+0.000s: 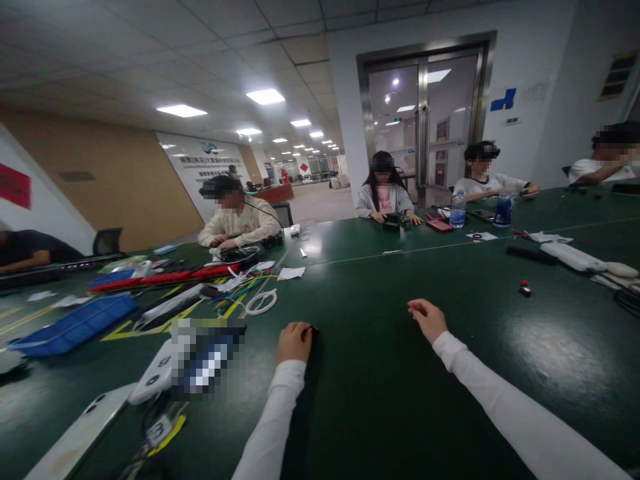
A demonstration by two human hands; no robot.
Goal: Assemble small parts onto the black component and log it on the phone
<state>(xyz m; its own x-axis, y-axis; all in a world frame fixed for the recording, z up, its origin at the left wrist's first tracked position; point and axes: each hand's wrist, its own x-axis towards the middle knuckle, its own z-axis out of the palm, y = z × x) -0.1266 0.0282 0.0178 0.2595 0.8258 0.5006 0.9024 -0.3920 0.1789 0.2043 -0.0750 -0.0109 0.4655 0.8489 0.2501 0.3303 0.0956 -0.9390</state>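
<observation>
Dark green tabletop (380, 387) fills the foreground of a long office room with ceiling lights, a tan wall and glass doors (423, 127) at the back. Both of the person's arms, in white sleeves, reach forward over the table. The left hand (294, 342) rests on the surface with its fingers curled together around a small black object (313, 331), which shows only as a dark tip just beside the knuckles; what the object is cannot be told. The right hand (427, 319) lies near it, well clear of the object, palm turned inward and fingers loosely bent, gripping nothing that can be seen.

Beyond the left hand lies a coil of white cable (261, 302), and past it a tangle of coloured wires (240, 290) and a long red strip (165, 278). Further out from the left hand on the same side sit a blue tray (75, 327) and white devices (153, 377), one part of that cluster being blurred. Beyond the right hand, a small red and black piece (525, 288) stands alone on the table, with a white bar-shaped device (575, 257) behind it.

Across the table from the hands, a person in a cream sweater (240, 223) works over dark gear, a person in a grey jacket (384, 197) handles small dark items, and another in a white shirt (487, 181) sits behind a water bottle (457, 209).
</observation>
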